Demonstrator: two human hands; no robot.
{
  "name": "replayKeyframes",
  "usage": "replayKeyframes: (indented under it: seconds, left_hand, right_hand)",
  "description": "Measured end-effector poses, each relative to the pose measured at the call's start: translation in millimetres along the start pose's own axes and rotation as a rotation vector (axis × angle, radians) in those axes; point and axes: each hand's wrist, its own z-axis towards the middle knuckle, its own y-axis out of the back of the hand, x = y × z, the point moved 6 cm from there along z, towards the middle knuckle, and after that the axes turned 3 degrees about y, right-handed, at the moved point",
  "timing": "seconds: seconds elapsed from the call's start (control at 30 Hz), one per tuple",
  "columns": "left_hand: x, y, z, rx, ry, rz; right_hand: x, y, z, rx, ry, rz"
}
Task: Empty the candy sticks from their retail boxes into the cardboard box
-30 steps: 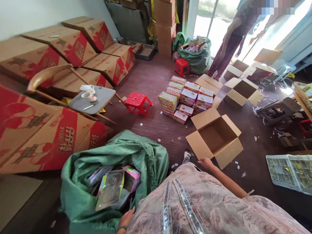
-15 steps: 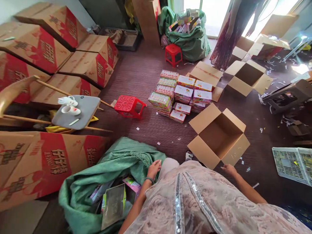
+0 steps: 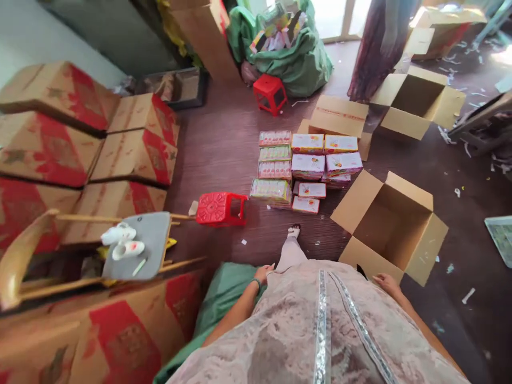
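Observation:
My left hand (image 3: 264, 273) is beside my light trouser leg (image 3: 290, 254), above a green sack (image 3: 226, 285). Its fingers are drawn together, and whatever may be between them is too small to tell. To the right of my dress, my right hand (image 3: 387, 282) hangs over the near flap of an open cardboard box (image 3: 392, 224). Its fingers are curled, their contents hidden; contact with the flap is unclear. Inside the box no contents show. Left of it, colourful small packs (image 3: 271, 189) and white-topped boxes (image 3: 308, 164) stand stacked on the floor.
Red stools (image 3: 214, 208) (image 3: 270, 93), a grey-seated chair (image 3: 154, 240) with white shoes, and large cartons (image 3: 128, 154) stand left and ahead. A full green sack (image 3: 308, 64) is at the back. Near another open box (image 3: 420, 96) stands a person in a dark skirt (image 3: 372, 53).
The view has shifted, and my foot now shows ahead of my dress. The open box appears farther right. Both hands remain at my sides; the near green sack is mostly hidden.

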Motion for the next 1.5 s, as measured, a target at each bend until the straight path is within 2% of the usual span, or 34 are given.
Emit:
replayKeyframes:
  seconds: [0.1, 0.17, 0.23, 0.27, 0.33, 0.37, 0.43, 0.57, 0.63, 0.67, 0.73, 0.87, 0.97, 1.03, 1.13, 1.23, 1.37, 1.43, 1.5]
  left_hand:
    - [-40.4, 79.9, 49.0, -0.008, 0.008, 0.121]
    - [-70.3, 126.6, 73.3, -0.016, -0.043, 0.218]
    - [-98.8, 157.9, 91.9, 0.003, -0.112, 0.342]
    - [-110.8, 165.6, 99.2, 0.020, -0.139, 0.416]
    - [-127.8, 163.2, 110.1, 0.065, -0.186, 0.570]
    - [-132.2, 153.3, 113.5, 0.093, -0.210, 0.641]
    - [-133.2, 120.3, 117.2, 0.158, -0.264, 0.758]
    - [-113.1, 43.9, 123.9, 0.252, -0.391, 0.961]
    - [-97.1, 20.4, 132.7, 0.255, -0.496, 1.101]
    - [-87.5, 14.4, 138.7, 0.254, -0.547, 1.166]
    - [-65.1, 13.1, 152.8, 0.256, -0.609, 1.255]
    - [-23.0, 33.0, 177.8, 0.232, -0.570, 1.344]
    - [-11.4, 39.1, 185.0, 0.215, -0.574, 1.326]
    - [-12.9, 36.0, 186.5, 0.220, -0.593, 1.303]
    - [-21.7, 30.7, 185.2, 0.223, -0.577, 1.274]
    - [-32.5, 35.7, 176.4, 0.196, -0.535, 1.293]
    - [-47.3, 70.6, 162.4, 0.018, -0.537, 1.339]
    - [-54.5, 88.9, 160.4, -0.044, -0.618, 1.262]
    - [-66.3, 98.5, 165.5, -0.065, -0.728, 1.136]
  right_hand:
    - [33.6, -23.1, -19.8, 0.039, -0.135, 0.055]
    - [61.3, -38.7, -28.1, 0.061, -0.202, 0.109]
    - [85.4, -48.7, -28.9, 0.057, -0.263, 0.163]
    - [93.7, -50.9, -26.7, 0.048, -0.291, 0.185]
    - [101.1, -49.9, -19.3, 0.020, -0.338, 0.213]
    - [100.3, -46.9, -14.5, 0.003, -0.355, 0.216]
    - [91.6, -37.5, -2.5, -0.034, -0.380, 0.199]
    - [61.0, -14.5, 40.4, -0.107, -0.397, 0.111]
    - [44.3, -8.2, 73.8, -0.122, -0.398, 0.073]
    - [35.6, -7.8, 92.5, -0.122, -0.399, 0.062]
    - [16.8, -12.9, 131.6, -0.112, -0.403, 0.051]
    - [-20.7, -36.6, 205.9, -0.105, -0.346, -0.079]
    - [-41.6, -59.6, 249.5, -0.034, -0.347, -0.123]
    - [-41.8, -70.8, 271.2, -0.006, -0.359, -0.098]
    - [-12.5, -84.4, 292.1, -0.014, -0.322, -0.060]
    - [42.9, -104.7, 296.6, -0.013, -0.229, -0.040]
    - [122.0, -135.8, 280.5, -0.010, -0.164, 0.017]
    - [159.8, -149.7, 271.8, 0.005, -0.133, 0.090]
    - [196.3, -161.0, 267.9, 0.006, -0.108, 0.168]
